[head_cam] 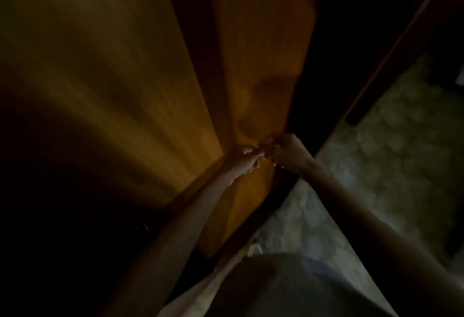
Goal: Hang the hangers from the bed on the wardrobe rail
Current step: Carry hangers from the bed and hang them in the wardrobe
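Where both hands meet, perhaps gripping, wardrobe doors (251,65) loom.

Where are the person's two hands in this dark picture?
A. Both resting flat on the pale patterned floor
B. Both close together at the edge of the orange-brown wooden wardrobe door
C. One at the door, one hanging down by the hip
B: the left hand and the right hand meet at the edge of the orange-brown wooden wardrobe door, above the pale patterned floor.
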